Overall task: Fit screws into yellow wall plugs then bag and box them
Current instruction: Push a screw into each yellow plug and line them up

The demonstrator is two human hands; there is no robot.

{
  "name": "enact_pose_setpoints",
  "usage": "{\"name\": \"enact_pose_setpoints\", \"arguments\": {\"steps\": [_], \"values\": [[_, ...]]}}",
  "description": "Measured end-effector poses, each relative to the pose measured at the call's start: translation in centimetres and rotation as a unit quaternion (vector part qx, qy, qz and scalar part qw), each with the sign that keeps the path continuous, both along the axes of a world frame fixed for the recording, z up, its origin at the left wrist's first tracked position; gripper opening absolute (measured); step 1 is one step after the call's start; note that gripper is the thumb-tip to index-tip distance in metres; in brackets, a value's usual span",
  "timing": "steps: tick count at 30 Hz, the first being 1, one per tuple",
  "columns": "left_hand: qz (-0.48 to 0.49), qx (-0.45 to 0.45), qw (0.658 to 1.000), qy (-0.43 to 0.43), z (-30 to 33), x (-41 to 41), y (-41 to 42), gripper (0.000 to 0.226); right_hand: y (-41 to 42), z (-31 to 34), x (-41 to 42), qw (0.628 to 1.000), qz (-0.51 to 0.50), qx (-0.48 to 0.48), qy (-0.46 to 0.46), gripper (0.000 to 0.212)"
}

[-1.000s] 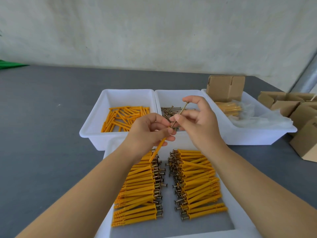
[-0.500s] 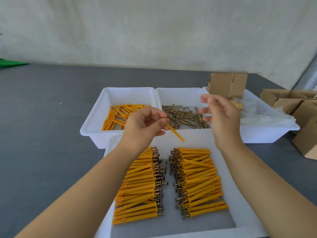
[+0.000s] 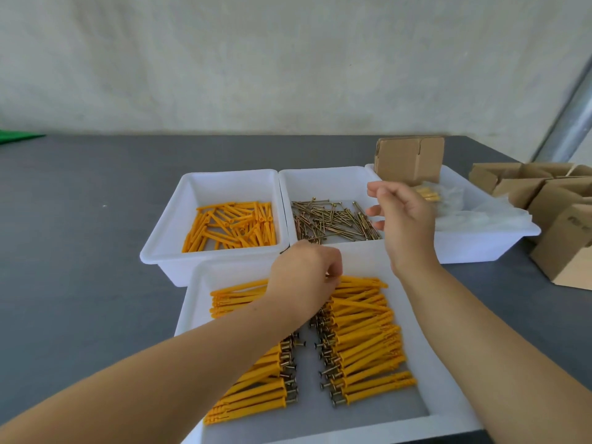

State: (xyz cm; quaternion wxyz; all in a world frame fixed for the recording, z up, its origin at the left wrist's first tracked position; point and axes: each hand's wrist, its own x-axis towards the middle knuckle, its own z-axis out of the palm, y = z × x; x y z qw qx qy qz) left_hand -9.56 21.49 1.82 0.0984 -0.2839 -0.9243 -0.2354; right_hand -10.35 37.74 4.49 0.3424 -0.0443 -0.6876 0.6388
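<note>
Fitted plugs (image 3: pixel 368 344), long yellow sleeves with brown screw heads poking out, lie in two rows in the near tray (image 3: pixel 413 421), heads facing the middle gap. The left hand (image 3: pixel 304 277) rests curled at the top of the rows; whether it pinches one I cannot tell. The right hand (image 3: pixel 403 216) hangs loosely spread, holding nothing, over the screws (image 3: pixel 330 219). Bare plugs (image 3: pixel 230 225) fill the far-left tray (image 3: pixel 166 248).

A small packing workshop: a grey worktop (image 3: pixel 80 251) against a bare plastered wall (image 3: pixel 256 59), white sorting trays (image 3: pixel 166 251) of yellow wall plugs (image 3: pixel 230 227) and screws (image 3: pixel 333 219) at centre, flat-packed cardboard boxes (image 3: pixel 560 219) stacked at right.
</note>
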Motion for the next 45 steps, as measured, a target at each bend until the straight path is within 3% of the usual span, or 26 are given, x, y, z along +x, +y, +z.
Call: {"name": "enact_pose_setpoints", "arguments": {"steps": [4,7,12,16,19,22,28,31,35,39,43,45], "values": [[-0.050,-0.074,0.996,-0.017,-0.3,-0.3,-0.1,0.010,-0.1,-0.2,-0.1,1.000,0.009,0.017,-0.011,0.026],[-0.055,-0.032,0.998,-0.026,-0.4,-0.2,-0.3,0.019,0.0,-0.2,-0.2,1.000,0.006,0.019,-0.015,0.027],[-0.041,0.061,0.996,0.050,1.8,-1.9,-0.9,0.014,0.0,-0.4,-0.3,0.999,0.001,0.028,-0.026,0.028],[0.067,0.054,0.992,0.089,4.2,-6.4,-3.2,0.018,0.2,-0.5,-0.4,0.998,-0.005,0.046,-0.038,0.029],[0.160,-0.045,0.986,-0.013,3.6,-9.8,-6.3,0.024,0.4,-0.9,-0.6,0.996,-0.009,0.066,-0.060,0.031],[0.171,-0.192,0.957,-0.132,1.8,-11.6,-8.4,0.024,0.7,-1.3,-0.9,0.991,-0.005,0.092,-0.094,0.028],[0.154,-0.166,0.942,-0.248,0.5,-13.0,-8.8,0.032,0.3,-2.0,-1.8,0.969,0.009,0.177,-0.171,0.025],[0.157,-0.175,0.936,-0.263,0.1,-13.5,-8.6,0.034,-0.1,-1.5,-3.2,0.932,0.027,0.273,-0.236,0.024],[0.178,-0.147,0.935,-0.270,-0.4,-13.8,-8.6,0.035,-1.1,-0.2,-6.8,0.839,0.080,0.408,-0.351,0.031],[0.193,-0.132,0.938,-0.254,-0.7,-13.8,-8.8,0.028,-2.8,-0.1,-10.1,0.753,0.112,0.509,-0.401,0.040],[0.229,-0.070,0.953,-0.185,-0.7,-13.5,-9.2,0.008,-3.8,-1.8,-12.3,0.639,0.120,0.605,-0.458,0.044],[0.250,-0.011,0.957,-0.148,-0.6,-13.1,-9.4,0.003,-3.8,-2.9,-12.9,0.629,0.105,0.623,-0.453,0.039]]}}
